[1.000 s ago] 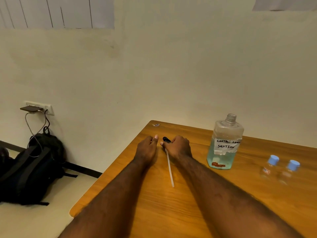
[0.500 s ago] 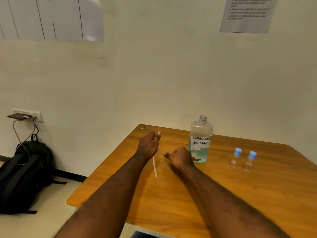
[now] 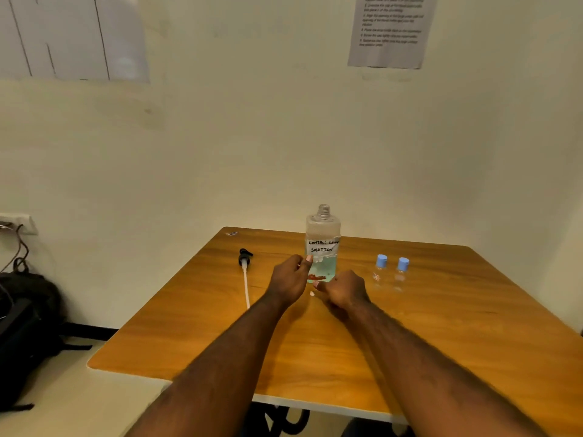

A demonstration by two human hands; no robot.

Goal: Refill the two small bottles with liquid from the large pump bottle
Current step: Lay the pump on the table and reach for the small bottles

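Large pump bottle point(image 3: 322, 244) stands upright toward the back of the wooden table point(image 3: 441, 342), neck uncapped, blue liquid low inside. Its pump head point(image 3: 244, 261) lies flat off to the left (tube pointing at the near edge). Two small bottles point(image 3: 391, 271), blue caps on, stand just right of it. The left hand point(image 3: 288, 283) is half open beside the bottle, gripping nothing; the right hand point(image 3: 342, 290) is a loose, empty fist before its base.
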